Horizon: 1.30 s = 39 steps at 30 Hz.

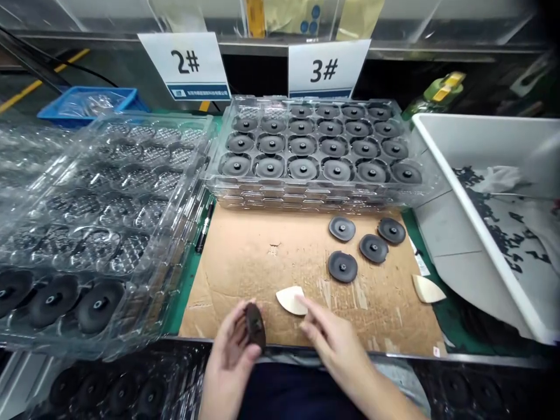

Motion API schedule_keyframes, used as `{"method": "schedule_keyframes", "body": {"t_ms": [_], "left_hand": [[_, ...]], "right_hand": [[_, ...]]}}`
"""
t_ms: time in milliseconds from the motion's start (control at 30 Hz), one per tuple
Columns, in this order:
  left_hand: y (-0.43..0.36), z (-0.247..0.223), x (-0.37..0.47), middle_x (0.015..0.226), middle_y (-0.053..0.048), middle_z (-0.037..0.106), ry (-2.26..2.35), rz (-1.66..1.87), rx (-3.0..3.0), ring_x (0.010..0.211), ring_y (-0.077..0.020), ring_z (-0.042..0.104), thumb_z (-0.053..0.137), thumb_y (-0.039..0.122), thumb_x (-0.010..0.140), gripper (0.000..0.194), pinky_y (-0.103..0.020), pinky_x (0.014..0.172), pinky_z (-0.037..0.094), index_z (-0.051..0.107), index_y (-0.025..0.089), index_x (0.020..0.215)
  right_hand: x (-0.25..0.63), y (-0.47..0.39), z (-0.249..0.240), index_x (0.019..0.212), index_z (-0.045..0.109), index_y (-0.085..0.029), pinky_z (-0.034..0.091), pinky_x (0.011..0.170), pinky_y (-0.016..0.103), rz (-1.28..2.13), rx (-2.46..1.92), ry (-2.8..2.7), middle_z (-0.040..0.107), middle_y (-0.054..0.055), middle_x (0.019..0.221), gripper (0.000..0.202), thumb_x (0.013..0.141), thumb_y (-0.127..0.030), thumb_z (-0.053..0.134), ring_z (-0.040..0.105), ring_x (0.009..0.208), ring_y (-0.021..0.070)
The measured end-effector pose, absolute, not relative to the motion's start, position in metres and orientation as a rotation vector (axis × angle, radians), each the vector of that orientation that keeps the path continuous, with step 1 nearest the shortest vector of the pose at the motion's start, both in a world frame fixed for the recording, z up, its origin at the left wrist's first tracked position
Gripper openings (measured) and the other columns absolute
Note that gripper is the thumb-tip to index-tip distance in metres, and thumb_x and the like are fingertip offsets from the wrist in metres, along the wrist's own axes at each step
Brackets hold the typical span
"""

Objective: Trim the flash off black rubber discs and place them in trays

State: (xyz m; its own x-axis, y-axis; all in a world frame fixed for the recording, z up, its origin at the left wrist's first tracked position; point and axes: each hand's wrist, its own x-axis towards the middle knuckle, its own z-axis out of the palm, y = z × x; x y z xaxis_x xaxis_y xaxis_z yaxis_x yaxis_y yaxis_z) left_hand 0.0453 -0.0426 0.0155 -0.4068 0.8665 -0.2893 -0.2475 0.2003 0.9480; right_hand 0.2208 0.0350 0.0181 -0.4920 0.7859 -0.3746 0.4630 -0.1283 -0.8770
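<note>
My left hand [231,356] is closed around a round black plastic part [255,326] with a central knob, holding it tilted nearly edge-on at the cardboard's near edge. To its right, a cream wedge-shaped pad [289,299] lies on the cardboard sheet [245,251]. The index fingertip of my right hand [330,335] is at the pad's right end; the thumb is spread apart below, and nothing shows gripped between them. Several similar black parts [342,266] lie loose on the cardboard beyond my right hand.
A stack of clear trays [315,181] filled with black parts stands at the back. Another clear tray [149,239] at left has black parts in its near row. To the right are a white bin [464,198] with small black scraps and a second cream pad [427,289]. A marker [203,230] lies left.
</note>
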Motion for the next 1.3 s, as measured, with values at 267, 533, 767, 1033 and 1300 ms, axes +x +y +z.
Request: {"method": "schedule_keyframes", "body": {"t_ms": [267,533,767,1033,1300], "left_hand": [[-0.015,0.018,0.037,0.125,-0.007,0.058,0.861,1.483,-0.141,0.117,-0.0285,0.050,0.058,0.043,0.076,0.044,-0.034,0.095,0.044,0.052,0.034,0.119],[-0.008,0.027,0.047,0.123,-0.009,0.060,0.848,1.467,-0.134,0.115,-0.0278,0.052,0.063,0.034,0.075,0.047,-0.041,0.103,0.036,0.054,0.025,0.120],[-0.005,0.032,0.058,0.112,-0.006,0.065,0.910,1.388,-0.100,0.107,-0.0227,0.058,0.073,0.034,0.063,0.051,-0.032,0.091,0.048,0.060,0.025,0.112],[-0.005,0.047,0.060,0.099,-0.002,0.070,0.936,1.338,-0.030,0.100,-0.0209,0.062,0.076,0.038,0.057,0.043,-0.028,0.087,0.050,0.068,0.027,0.098],[-0.009,0.055,0.063,0.110,0.001,0.068,0.869,1.327,0.022,0.106,-0.0192,0.058,0.077,0.041,0.052,0.055,-0.025,0.092,0.044,0.065,0.031,0.105]], "right_hand": [[0.206,0.043,-0.009,0.110,0.058,-0.021,0.051,0.071,0.037,0.963,-1.286,-2.275,0.057,0.011,0.101,0.026,0.089,-0.025,0.043,0.058,0.080,0.0203],[0.202,0.077,0.014,0.113,0.056,-0.023,0.050,0.071,0.028,1.174,-1.102,-2.248,0.064,0.004,0.091,0.027,0.088,-0.019,0.046,0.060,0.080,0.0161],[0.181,0.078,0.088,0.119,0.050,-0.023,0.046,0.084,0.028,1.368,-0.841,-2.155,0.061,0.003,0.106,0.033,0.088,-0.016,0.043,0.057,0.096,0.0159],[0.173,0.074,0.101,0.119,0.051,-0.016,0.047,0.079,0.028,1.243,-0.843,-2.176,0.062,0.006,0.099,0.032,0.090,-0.017,0.040,0.058,0.087,0.0156],[0.218,0.072,0.117,0.112,0.056,-0.021,0.043,0.058,0.026,1.020,-1.014,-2.399,0.063,0.002,0.077,0.028,0.087,-0.016,0.044,0.057,0.067,0.0150]]}}
